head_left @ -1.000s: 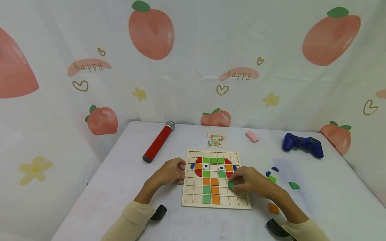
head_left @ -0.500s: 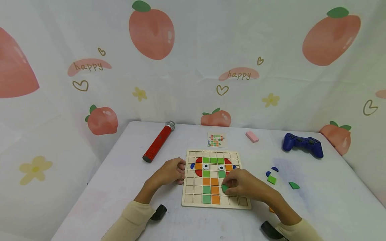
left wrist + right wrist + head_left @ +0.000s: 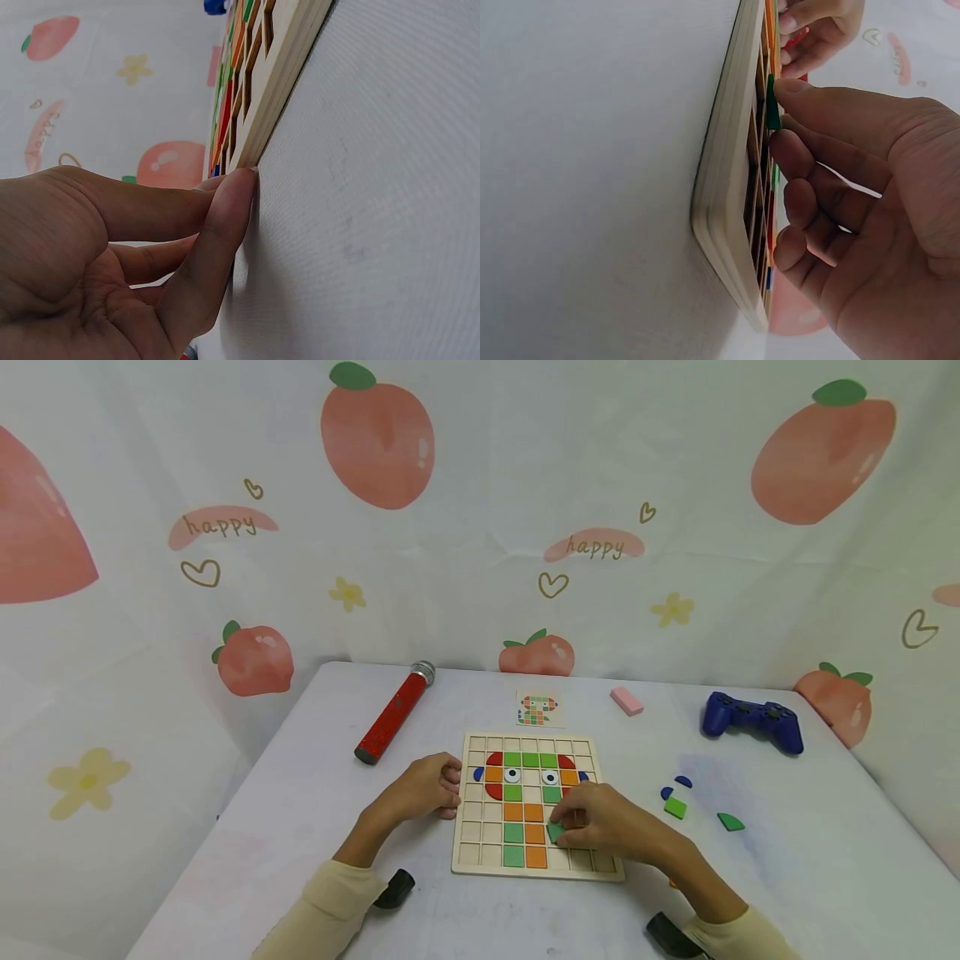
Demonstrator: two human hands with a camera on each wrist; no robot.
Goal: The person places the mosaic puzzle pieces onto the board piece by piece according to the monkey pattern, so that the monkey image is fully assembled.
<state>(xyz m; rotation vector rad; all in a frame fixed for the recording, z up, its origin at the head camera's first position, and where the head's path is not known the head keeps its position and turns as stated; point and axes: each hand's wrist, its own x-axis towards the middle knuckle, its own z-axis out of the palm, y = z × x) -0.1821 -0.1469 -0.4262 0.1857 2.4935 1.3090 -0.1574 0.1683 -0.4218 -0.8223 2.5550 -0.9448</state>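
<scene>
My right hand [image 3: 611,820] is over the lower right part of the wooden grid board [image 3: 471,856]. Thumb and index finger pinch a green tile [image 3: 555,833], just right of the orange tiles. In the right wrist view the green tile [image 3: 772,106] stands slightly tilted at the grid's surface; whether it sits in a cell, I cannot tell. My left hand [image 3: 423,787] holds the board's left edge, thumb and finger meeting at the rim [image 3: 270,105] in the left wrist view. Coloured tiles on the board form a face with two eye tiles [image 3: 550,777] above a body.
Behind the board lies a pattern card [image 3: 540,708]. A red microphone [image 3: 393,714] is at left, a pink block [image 3: 627,700] and a blue game controller [image 3: 752,722] at back right. Loose tiles lie on the right: green square [image 3: 676,808], green quarter-round [image 3: 731,822], blue half-rounds [image 3: 683,782].
My right hand has moved left across the board with the green tile, from the right-hand cells to beside the orange column, then slightly nearer. My left hand has stayed at the edge.
</scene>
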